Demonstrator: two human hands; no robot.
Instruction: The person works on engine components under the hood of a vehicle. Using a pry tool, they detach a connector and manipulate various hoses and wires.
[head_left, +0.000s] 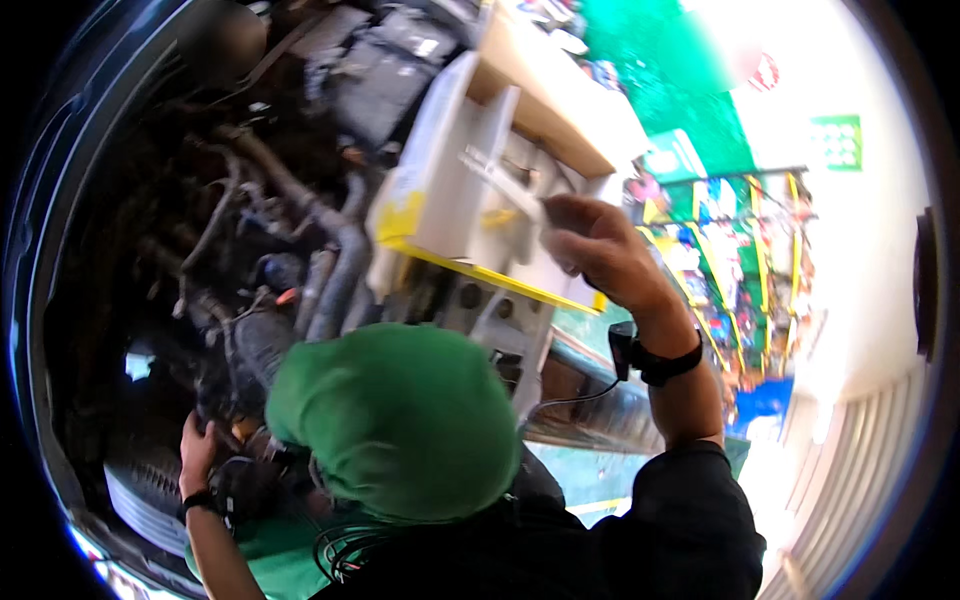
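My right hand (592,248) is closed round the end of a long silvery tool (505,185), too blurred to tell its kind. It is held over an open white cardboard box (450,175) with yellow edges and inner dividers. A few things inside the box are smeared by motion. Low at the left, my left hand (197,452) reaches in among dark vehicle parts beside a tyre (150,480). Its thumb and fingers are closed about something dark that I cannot make out. Between my arms, a green cap (400,420) covers the head of a person close by.
Grimy pipes (345,235) and hoses fill the vehicle bay at left, with a dark bodywork edge (60,200) around it. A dark box-shaped part (385,85) sits behind the cardboard box. A yellow-framed rack (755,260) stands farther right. A black cable (575,398) trails from my right wrist.
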